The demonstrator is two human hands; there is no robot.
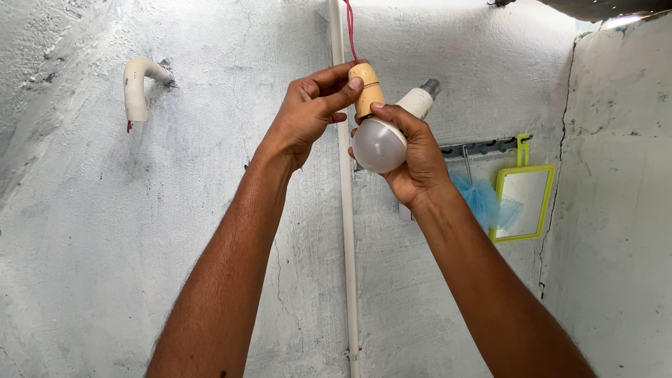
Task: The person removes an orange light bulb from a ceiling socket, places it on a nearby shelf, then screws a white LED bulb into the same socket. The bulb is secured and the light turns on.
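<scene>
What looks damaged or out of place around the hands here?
The wall is cracked and patchy. A bent white pipe stub ends open. The bulb is out of the lamp holder.

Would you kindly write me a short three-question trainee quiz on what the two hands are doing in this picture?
1. True or false: the left hand pinches the tan cylindrical lamp holder hanging on the red wire.
2. Which hand holds the white frosted round light bulb? A) left B) right C) neither
3. What hangs from the grey metal rail at the right, beside the blue mesh sponge?

Key
1. True.
2. B: the right hand cups it, metal base pointing up and away from the holder.
3. A yellow-framed rectangular mirror.
</scene>
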